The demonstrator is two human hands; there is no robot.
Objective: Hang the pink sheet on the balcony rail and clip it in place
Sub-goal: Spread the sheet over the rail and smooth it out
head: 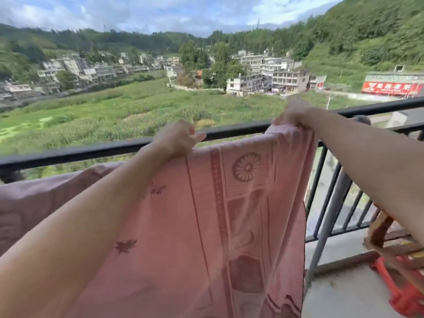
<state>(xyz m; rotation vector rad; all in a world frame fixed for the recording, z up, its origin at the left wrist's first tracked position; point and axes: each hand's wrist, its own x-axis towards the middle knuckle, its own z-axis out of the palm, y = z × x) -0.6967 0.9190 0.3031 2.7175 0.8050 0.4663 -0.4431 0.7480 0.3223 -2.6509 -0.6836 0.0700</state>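
Observation:
The pink sheet (pixel 229 214), woven with flower and block patterns, hangs in front of me from its top edge. My left hand (pixel 177 140) grips that edge near the middle, just in front of the black balcony rail (pixel 91 150). Farther right and higher, my right hand (pixel 291 115) pinches the sheet's top right corner, level with the rail. More pink cloth (pixel 34 203) drapes off to the left below the rail. No clip shows in view.
Vertical black balusters (pixel 321 180) and a grey metal pole (pixel 330 216) stand right of the sheet. A woven basket (pixel 380 228) rests on a red plastic stool (pixel 403 294) on the concrete floor at lower right. Beyond the rail lie fields and buildings.

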